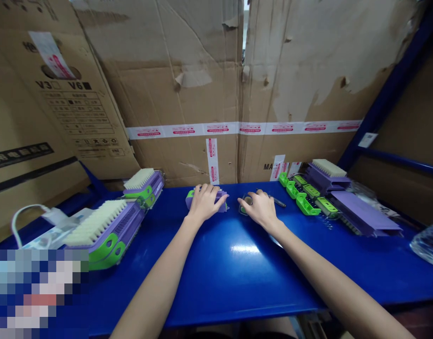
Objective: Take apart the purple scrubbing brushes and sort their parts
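My left hand [203,203] lies over a small purple casing [221,203] with a green end, its fingers and thumb closed around it on the blue table. Much of the casing is hidden under the palm. My right hand [261,207] is curled over a small part with a round tan face and green below [244,207], thumb and fingers at its sides. What kind of part this is, I cannot make out. Just beyond the right hand lies a thin dark pen-like tool [280,202].
Purple-and-green brush units with cream bristles [100,223] line the left side, near a white cable [17,216]. On the right lie green clips [306,205], purple housings [364,214] and clear plastic wrap [428,245]. Cardboard [188,94] walls the back of the blue table [216,282].
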`<state>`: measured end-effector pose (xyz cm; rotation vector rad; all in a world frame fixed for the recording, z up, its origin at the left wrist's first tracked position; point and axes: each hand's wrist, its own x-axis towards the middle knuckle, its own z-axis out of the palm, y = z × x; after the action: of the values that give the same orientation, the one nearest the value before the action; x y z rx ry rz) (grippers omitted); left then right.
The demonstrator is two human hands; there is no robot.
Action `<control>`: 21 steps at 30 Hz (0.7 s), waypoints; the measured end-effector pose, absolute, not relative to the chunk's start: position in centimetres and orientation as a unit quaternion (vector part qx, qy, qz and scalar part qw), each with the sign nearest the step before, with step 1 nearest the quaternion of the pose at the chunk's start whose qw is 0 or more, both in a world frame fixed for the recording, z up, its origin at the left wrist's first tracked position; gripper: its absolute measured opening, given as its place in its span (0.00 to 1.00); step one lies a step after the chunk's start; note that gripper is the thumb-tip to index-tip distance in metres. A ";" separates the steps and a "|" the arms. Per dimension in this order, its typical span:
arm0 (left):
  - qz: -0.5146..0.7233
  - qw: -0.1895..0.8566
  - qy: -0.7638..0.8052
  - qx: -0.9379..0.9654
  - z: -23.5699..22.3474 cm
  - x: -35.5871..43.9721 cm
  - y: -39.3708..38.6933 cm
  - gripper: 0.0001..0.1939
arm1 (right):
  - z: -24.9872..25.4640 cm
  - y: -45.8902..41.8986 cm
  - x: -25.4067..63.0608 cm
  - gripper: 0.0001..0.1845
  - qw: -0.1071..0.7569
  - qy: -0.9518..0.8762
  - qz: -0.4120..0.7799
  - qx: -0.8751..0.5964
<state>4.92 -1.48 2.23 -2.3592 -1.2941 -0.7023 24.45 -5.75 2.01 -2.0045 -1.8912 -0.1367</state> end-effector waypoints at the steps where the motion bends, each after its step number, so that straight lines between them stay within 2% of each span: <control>1: -0.247 0.181 -0.457 -0.835 2.2 4.9 -1.5 0.23 | 1.9 -6.0 24.5 0.27 0.189 -0.679 -0.060 -0.707; 4: -0.241 0.189 -0.456 -0.836 2.2 4.9 -1.5 0.24 | 1.4 -6.5 24.6 0.29 0.180 -0.705 -0.061 -0.684; 9: -0.250 0.193 -0.446 -0.837 2.0 4.8 -1.3 0.24 | 1.0 -6.4 25.5 0.19 0.167 -0.716 -0.045 -0.677; 15: -0.301 0.198 -0.491 -0.793 1.3 3.7 -0.5 0.29 | 0.9 -6.1 27.1 0.20 0.170 -0.701 -0.043 -0.691; 21: -0.301 0.208 -0.525 -0.769 0.7 2.7 0.0 0.27 | 0.5 -5.9 27.6 0.18 0.175 -0.696 -0.062 -0.693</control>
<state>2.71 0.01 0.73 -2.1396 -1.4613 -0.8376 27.65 -5.95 0.49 -1.9648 -1.9723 -0.1764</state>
